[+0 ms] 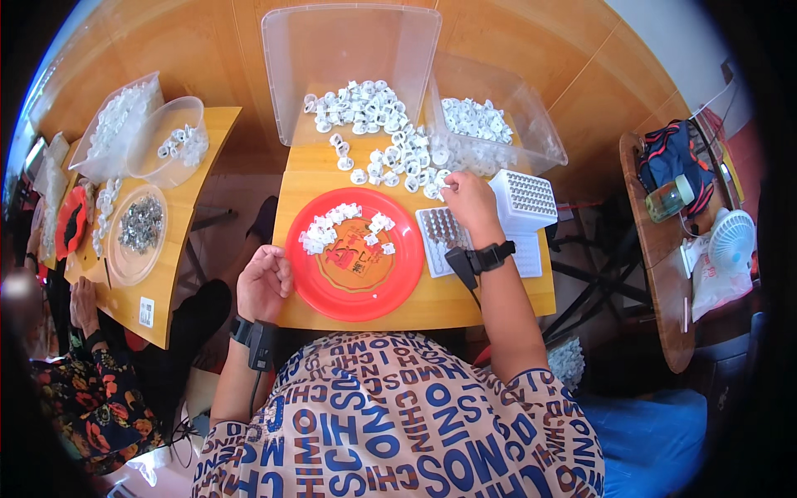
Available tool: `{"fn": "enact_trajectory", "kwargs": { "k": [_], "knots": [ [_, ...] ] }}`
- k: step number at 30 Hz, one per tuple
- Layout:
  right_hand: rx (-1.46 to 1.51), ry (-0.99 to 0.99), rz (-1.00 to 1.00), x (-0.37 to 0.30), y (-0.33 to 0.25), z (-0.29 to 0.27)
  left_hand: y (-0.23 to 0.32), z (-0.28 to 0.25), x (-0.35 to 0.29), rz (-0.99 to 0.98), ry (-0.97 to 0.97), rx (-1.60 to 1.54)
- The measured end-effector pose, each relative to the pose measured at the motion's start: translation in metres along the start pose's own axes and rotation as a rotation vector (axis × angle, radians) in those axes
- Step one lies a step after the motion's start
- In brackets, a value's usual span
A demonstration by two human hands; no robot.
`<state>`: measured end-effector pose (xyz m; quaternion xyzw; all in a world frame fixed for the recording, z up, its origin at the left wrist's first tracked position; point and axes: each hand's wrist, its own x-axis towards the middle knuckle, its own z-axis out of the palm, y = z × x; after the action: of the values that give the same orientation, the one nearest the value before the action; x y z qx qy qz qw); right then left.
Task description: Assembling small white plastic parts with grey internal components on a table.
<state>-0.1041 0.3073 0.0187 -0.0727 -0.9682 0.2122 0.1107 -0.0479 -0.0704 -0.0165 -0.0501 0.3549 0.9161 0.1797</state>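
Note:
My right hand reaches to the near edge of a loose pile of white round plastic fittings. Its thumb and fingers are pinched together at one white fitting. My left hand rests palm-up beside the left rim of a red round plate, its fingers curled in; whatever lies inside them is hidden. Small white plastic pieces lie grouped on the upper part of the plate. Under my right wrist is a white holed tray with rows of small metal parts, partly covered by my arm.
At the back, a tipped clear bin spills fittings; another clear bin holds white parts. A stacked white rack stands right. On the left table are tubs and a dish of metal parts near another person's hand. A fan stands right.

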Motion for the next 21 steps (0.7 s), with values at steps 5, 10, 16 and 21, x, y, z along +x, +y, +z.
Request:
{"fn": "enact_trajectory", "kwargs": {
  "k": [5, 10, 16, 21],
  "knots": [
    [-0.139, -0.078, -0.053, 0.01, -0.005, 0.012, -0.007, 0.012, 0.01, -0.017, -0.023, 0.023],
    [-0.185, -0.047, -0.068, 0.012, -0.007, 0.026, -0.006, 0.02, 0.011, -0.024, 0.009, 0.064],
    [0.028, 0.002, -0.011, 0.01, -0.007, 0.022, -0.001, 0.031, 0.006, -0.02, -0.034, 0.123],
    [1.119, -0.276, 0.08, -0.011, -0.038, -0.004, 0.002, 0.049, 0.006, -0.037, -0.106, 0.174]
  ]
}}
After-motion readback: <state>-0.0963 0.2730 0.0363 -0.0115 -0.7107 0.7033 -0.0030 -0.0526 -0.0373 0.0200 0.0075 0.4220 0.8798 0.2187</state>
